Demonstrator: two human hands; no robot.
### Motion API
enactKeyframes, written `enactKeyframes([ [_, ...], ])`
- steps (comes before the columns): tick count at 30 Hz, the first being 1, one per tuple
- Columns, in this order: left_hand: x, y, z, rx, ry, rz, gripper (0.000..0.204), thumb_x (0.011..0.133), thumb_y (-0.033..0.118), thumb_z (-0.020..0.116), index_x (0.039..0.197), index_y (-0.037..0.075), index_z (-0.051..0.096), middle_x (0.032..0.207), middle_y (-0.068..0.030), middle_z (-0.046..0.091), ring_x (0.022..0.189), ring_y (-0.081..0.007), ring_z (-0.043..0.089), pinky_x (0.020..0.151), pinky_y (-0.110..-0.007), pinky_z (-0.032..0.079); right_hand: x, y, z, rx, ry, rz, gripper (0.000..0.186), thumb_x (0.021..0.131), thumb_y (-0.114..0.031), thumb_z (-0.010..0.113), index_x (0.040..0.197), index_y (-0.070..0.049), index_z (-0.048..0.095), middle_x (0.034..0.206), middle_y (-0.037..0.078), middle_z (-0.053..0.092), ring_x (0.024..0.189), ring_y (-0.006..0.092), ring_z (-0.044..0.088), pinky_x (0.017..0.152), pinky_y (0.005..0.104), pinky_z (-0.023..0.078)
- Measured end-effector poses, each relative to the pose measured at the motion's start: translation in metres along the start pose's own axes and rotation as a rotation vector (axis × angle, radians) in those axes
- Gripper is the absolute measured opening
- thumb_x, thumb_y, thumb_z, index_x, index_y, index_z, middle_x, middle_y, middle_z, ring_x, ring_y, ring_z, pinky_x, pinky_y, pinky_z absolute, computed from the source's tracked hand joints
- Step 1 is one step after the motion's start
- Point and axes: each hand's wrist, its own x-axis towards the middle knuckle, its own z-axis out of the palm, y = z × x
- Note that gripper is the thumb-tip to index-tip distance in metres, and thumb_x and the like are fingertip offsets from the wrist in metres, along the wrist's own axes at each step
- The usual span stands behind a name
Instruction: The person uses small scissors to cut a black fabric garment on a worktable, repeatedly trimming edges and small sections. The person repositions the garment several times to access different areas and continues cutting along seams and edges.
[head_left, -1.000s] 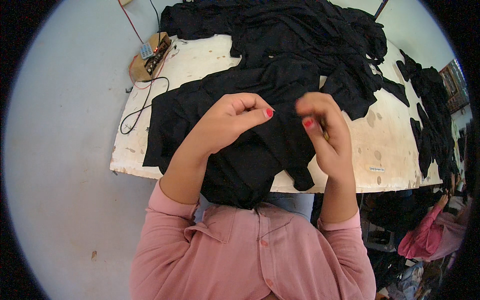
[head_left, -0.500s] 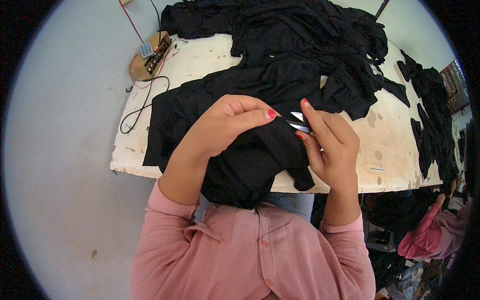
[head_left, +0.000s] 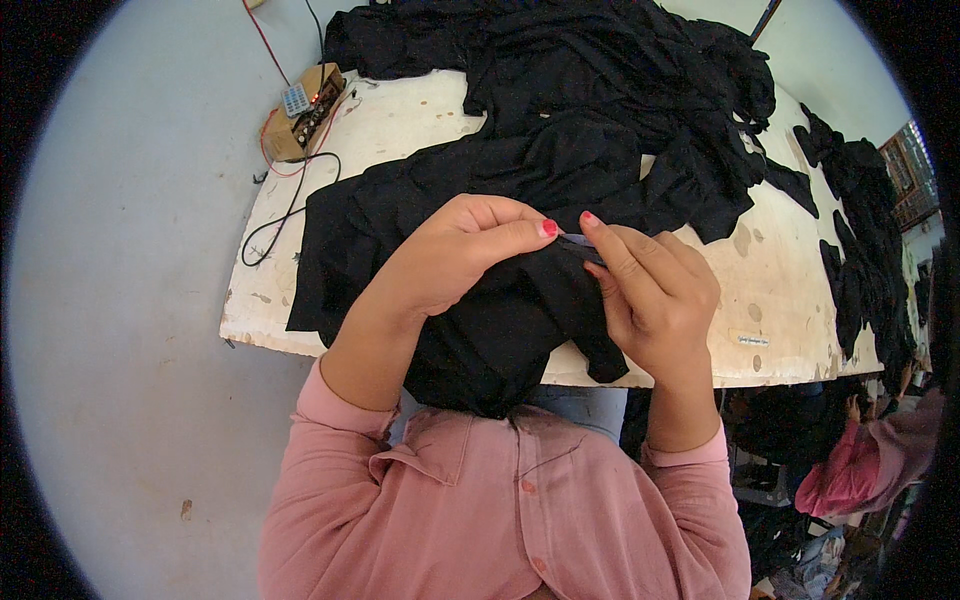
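My left hand (head_left: pixel 445 258) is pinched, fingertips together; what it holds is too small to make out. Close against those fingertips are small metal snips (head_left: pixel 578 245), gripped by my right hand (head_left: pixel 657 300), with blades pointing left. Both hands are over a black fabric garment (head_left: pixel 470 350), which lies on the pale, stained table (head_left: pixel 760 300) and reaches its front edge.
A larger black cloth heap (head_left: pixel 580 55) covers the back. At back left sit a cardboard box (head_left: pixel 280 140), a small keypad (head_left: pixel 295 98) and cables (head_left: pixel 290 215). More black pieces (head_left: pixel 855 200) lie at right. A co-worker's pink sleeve (head_left: pixel 840 470) shows below them.
My right hand has swung the snips inward to my left fingertips, where they now look more closed. The blades became visible after the first frame. My left hand has shifted slightly right.
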Motion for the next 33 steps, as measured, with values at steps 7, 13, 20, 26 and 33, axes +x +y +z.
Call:
enactKeyframes([
  [7, -0.002, 0.000, -0.001, 0.002, 0.003, 0.001, 0.022, 0.089, 0.016, 0.062, 0.097, -0.003, 0.069, 0.093, -0.0053, 0.068, 0.088, -0.0092, 0.060, 0.082, -0.022, 0.044, -0.001, -0.002, -0.001, -0.088, 0.017, -0.058, 0.037, 0.070, -0.009, 0.070, 0.107, -0.012, 0.070, 0.085, -0.001, 0.066, 0.057, 0.0120, 0.051, 0.048, 0.0262, 0.039],
  [13, -0.001, -0.001, 0.000, -0.067, 0.028, -0.031, 0.021, 0.088, 0.015, 0.063, 0.098, -0.003, 0.069, 0.094, -0.0060, 0.068, 0.088, -0.0099, 0.060, 0.081, -0.021, 0.045, 0.000, -0.003, 0.001, -0.080, 0.050, -0.057, 0.042, 0.066, -0.004, 0.073, 0.108, -0.009, 0.071, 0.086, 0.003, 0.068, 0.056, 0.0143, 0.052, 0.049, 0.0261, 0.037],
  [20, -0.001, 0.000, 0.000, -0.073, 0.042, -0.057, 0.019, 0.088, 0.014, 0.064, 0.097, -0.002, 0.069, 0.092, -0.0051, 0.068, 0.087, -0.0090, 0.060, 0.080, -0.021, 0.045, -0.004, -0.001, -0.001, -0.042, 0.005, -0.056, 0.039, 0.069, -0.005, 0.071, 0.108, -0.008, 0.069, 0.087, 0.004, 0.068, 0.060, 0.0162, 0.055, 0.052, 0.0273, 0.041],
  [26, 0.000, 0.003, -0.001, 0.118, -0.111, -0.020, 0.018, 0.088, 0.014, 0.063, 0.091, -0.003, 0.069, 0.083, -0.0024, 0.066, 0.077, -0.0065, 0.058, 0.072, -0.020, 0.045, -0.004, 0.026, 0.019, 1.237, -0.270, 0.555, 0.038, 0.084, -0.015, 0.066, 0.118, 0.000, 0.058, 0.103, 0.008, 0.064, 0.092, 0.0129, 0.059, 0.082, 0.0259, 0.047],
  [33, -0.019, 0.026, -0.045, 0.599, 0.131, 0.231, 0.019, 0.089, 0.015, 0.062, 0.088, -0.002, 0.066, 0.079, -0.0007, 0.063, 0.078, -0.0070, 0.055, 0.072, -0.023, 0.044, -0.019, 0.073, 0.014, 1.383, -0.534, 0.526, 0.026, 0.073, -0.015, 0.075, 0.092, 0.000, 0.066, 0.079, 0.000, 0.064, 0.073, 0.0082, 0.057, 0.067, 0.0218, 0.045],
])
